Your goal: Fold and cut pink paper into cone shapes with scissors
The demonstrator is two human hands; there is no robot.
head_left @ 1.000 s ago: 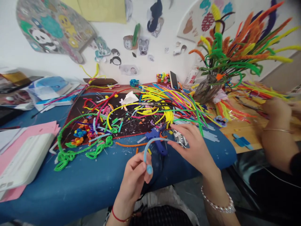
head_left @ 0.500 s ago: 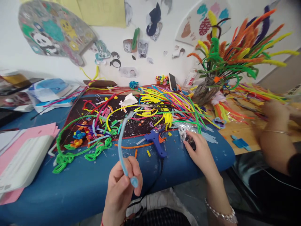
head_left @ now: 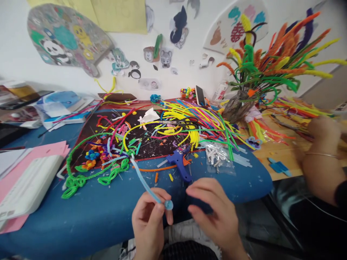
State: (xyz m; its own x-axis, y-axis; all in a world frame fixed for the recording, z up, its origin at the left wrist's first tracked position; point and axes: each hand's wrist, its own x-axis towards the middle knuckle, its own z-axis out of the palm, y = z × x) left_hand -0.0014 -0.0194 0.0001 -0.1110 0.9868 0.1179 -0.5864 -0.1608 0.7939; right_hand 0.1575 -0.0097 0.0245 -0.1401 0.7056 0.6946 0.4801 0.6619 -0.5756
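A light-blue pipe cleaner [head_left: 145, 182] with a small coiled end is pinched between the thumb and fingers of my left hand [head_left: 150, 216]. Its long free end points up and away, toward the pile on the table. To the right, my right hand [head_left: 214, 213] is raised with thumb and fingers apart, a short gap from the coil; nothing shows between them. Beyond it lies a clear plastic bag [head_left: 219, 157] of small silvery metal pieces. A blue glue gun [head_left: 180, 164] rests on the blue tabletop [head_left: 89, 216] in front of my hands.
Green braided pipe cleaner pieces [head_left: 74, 186] and small colourful flowers [head_left: 93, 155] lie at left. Yellow and mixed pipe cleaners [head_left: 195, 112] and black-handled scissors [head_left: 184, 122] are behind. A vase [head_left: 237, 104] stands at back right. Another person's arm [head_left: 320, 155] works at far right.
My right hand has left the plastic bag and come down and left, near my left hand. My left hand has shifted right, and the light-blue pipe cleaner now leans further left.
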